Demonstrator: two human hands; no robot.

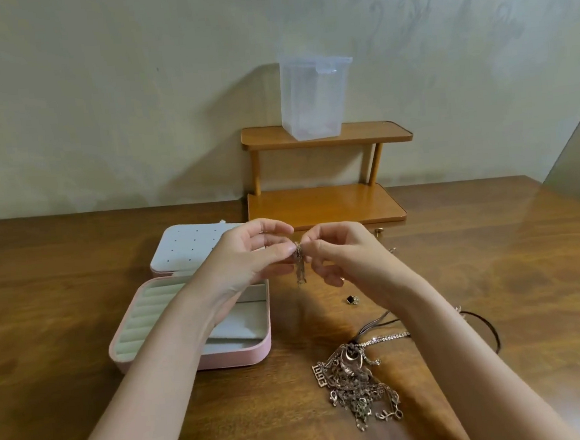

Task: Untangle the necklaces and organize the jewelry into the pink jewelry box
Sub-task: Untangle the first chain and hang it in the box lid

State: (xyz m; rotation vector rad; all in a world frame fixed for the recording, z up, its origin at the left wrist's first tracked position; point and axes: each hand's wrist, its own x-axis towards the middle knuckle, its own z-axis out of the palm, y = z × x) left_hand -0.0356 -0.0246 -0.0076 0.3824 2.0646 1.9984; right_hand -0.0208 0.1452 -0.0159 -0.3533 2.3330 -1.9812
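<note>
My left hand (250, 257) and my right hand (340, 254) meet above the table, both pinching the top of a small tassel-like chain piece (300, 271) that hangs down between them. The pink jewelry box (237, 357) lies open at the left, partly under my left forearm, with ring rolls on its left side and its white dotted lid (186, 248) folded back. A tangled pile of necklaces (358, 384) lies on the table under my right forearm. A small black-stone earring (351, 299) sits just right of the box.
A two-tier wooden shelf (329, 206) stands at the back against the wall, with a clear plastic container (315, 99) on its top tier. A black cord (487, 325) loops on the table at the right.
</note>
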